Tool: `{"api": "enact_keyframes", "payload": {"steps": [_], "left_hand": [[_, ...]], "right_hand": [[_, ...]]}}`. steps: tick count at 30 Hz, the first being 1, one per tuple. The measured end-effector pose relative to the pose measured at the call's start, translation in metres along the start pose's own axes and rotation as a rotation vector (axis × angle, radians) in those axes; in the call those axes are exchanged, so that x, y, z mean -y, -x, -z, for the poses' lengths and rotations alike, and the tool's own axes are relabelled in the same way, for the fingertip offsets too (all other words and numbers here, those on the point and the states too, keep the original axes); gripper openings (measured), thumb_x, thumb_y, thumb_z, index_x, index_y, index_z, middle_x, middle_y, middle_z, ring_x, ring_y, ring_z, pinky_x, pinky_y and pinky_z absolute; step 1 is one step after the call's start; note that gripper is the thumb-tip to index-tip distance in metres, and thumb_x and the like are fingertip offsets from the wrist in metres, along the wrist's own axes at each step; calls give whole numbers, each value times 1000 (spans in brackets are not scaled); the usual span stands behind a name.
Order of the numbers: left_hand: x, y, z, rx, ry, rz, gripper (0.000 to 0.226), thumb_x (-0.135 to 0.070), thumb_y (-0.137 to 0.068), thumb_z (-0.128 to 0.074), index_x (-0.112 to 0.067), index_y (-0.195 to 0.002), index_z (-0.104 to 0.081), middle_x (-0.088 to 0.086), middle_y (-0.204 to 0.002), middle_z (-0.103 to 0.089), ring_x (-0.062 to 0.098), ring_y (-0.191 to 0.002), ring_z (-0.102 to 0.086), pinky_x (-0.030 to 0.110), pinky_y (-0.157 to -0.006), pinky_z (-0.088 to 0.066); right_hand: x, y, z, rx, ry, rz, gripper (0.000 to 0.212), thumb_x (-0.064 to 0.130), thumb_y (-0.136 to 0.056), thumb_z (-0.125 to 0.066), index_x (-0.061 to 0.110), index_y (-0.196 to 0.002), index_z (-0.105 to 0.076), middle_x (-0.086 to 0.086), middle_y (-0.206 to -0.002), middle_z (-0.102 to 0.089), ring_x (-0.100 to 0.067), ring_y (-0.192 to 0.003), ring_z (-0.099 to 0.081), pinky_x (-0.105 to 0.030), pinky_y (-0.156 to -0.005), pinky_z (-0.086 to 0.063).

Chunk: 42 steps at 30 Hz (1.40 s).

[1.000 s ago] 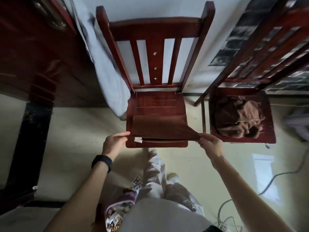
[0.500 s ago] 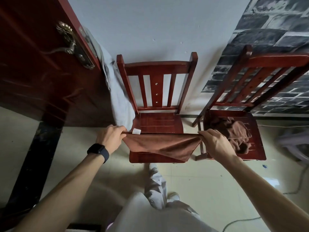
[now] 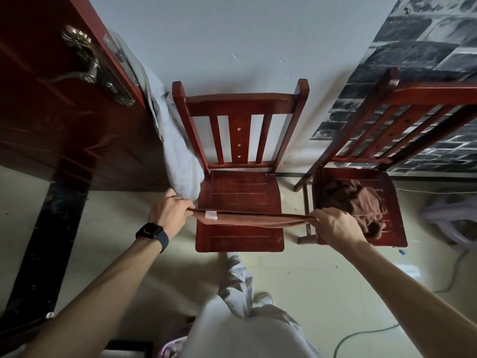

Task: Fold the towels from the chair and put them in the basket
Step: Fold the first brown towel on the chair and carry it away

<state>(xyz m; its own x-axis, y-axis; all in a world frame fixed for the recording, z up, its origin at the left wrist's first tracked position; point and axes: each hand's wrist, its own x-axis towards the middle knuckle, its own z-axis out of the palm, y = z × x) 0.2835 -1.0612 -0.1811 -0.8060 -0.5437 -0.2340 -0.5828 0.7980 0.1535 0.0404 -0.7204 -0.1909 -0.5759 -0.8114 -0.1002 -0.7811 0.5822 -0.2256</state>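
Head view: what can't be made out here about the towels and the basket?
Held towel: seen edge-on between left hand and right hand; its fold layers cannot be counted.
Towel pile on the right chair: crumpled and partly behind the right hand; number unclear.
Basket: not identifiable; a purplish object at the bottom edge is cut off and covered by the person's clothing.

A brown towel (image 3: 249, 219) is stretched flat above the seat of the near red chair (image 3: 240, 187) — the left hand (image 3: 169, 210) pinches its left end by a white label (image 3: 211, 215), the right hand (image 3: 335, 224) its right end. To the right, a second chair (image 3: 392, 182) carries a crumpled towel heap (image 3: 356, 200) — a smartwatch (image 3: 152, 232) circles the left wrist.
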Motion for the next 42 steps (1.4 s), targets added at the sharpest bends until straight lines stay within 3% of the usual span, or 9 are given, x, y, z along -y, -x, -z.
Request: {"api": "enact_keyframes", "payload": {"steps": [4,9,12,18,23,28,31,37,42], "left_hand": [[4,-29,-3,3,-51,-12,18,-33,-87,-70,-28,-103,-76,3,-94,-72,28,-98,-59,33,-67,-50],[6,-79,5,-65,-113,-49,12,-24,-87,-69,-18,-95,-77,8,-80,-74,31,-88,-61,36,-66,-49],[5,-104,10,-118,-149,-18,12,-22,-89,-66,-19,-94,-76,8,-79,-74,32,-87,-59,36,-67,-42],[15,-125,4,-172,-161,-65,9,-21,-88,-68,-17,-92,-76,5,-78,-73,32,-82,-58,37,-66,-44],[19,-102,-24,-191,-205,-121,6,-19,-79,-77,-20,-85,-74,1,-76,-72,30,-76,-60,37,-66,-43],[18,-59,-83,-64,-207,-142,13,-20,-70,-82,-21,-79,-73,-1,-73,-70,29,-74,-59,37,-66,-39],[18,-30,-129,62,-182,-81,16,-19,-66,-85,-21,-75,-71,0,-71,-70,29,-73,-61,37,-66,-42],[24,22,-203,337,-178,0,11,-32,-86,-67,-25,-94,-72,-3,-88,-72,26,-90,-62,37,-73,-44],[32,11,-224,399,259,251,10,-31,-86,-70,-26,-95,-73,-4,-93,-71,19,-89,-64,33,-73,-52]], "right_hand": [[-5,-34,0,48,17,-26,16,25,-83,-79,12,-90,-72,-3,-69,-63,-30,-66,-62,-40,-49,-54],[-6,-85,11,119,36,-83,21,31,-95,-63,11,-100,-68,-9,-85,-66,-36,-81,-64,-41,-62,-54],[-7,-111,20,128,84,-108,25,34,-96,-60,11,-107,-66,-10,-92,-66,-37,-86,-64,-38,-63,-46],[-9,-132,23,130,83,-149,23,28,-96,-60,12,-110,-69,-12,-98,-66,-39,-88,-63,-40,-66,-54],[-10,-108,-7,113,40,-160,17,24,-95,-63,10,-103,-70,-8,-98,-63,-35,-87,-62,-38,-61,-51],[-15,-62,-73,241,9,-229,18,30,-93,-65,18,-104,-71,-2,-101,-63,-27,-97,-62,-40,-66,-55],[-13,-31,-120,337,-32,-278,14,23,-93,-65,18,-103,-74,-4,-102,-67,-30,-100,-64,-40,-71,-56],[-3,24,-190,519,-93,-365,22,28,-98,-58,22,-114,-72,-2,-116,-67,-27,-107,-62,-38,-83,-53],[-3,32,-224,476,-361,-628,15,25,-91,-68,19,-102,-76,-3,-105,-73,-24,-94,-67,-32,-81,-51]]}}
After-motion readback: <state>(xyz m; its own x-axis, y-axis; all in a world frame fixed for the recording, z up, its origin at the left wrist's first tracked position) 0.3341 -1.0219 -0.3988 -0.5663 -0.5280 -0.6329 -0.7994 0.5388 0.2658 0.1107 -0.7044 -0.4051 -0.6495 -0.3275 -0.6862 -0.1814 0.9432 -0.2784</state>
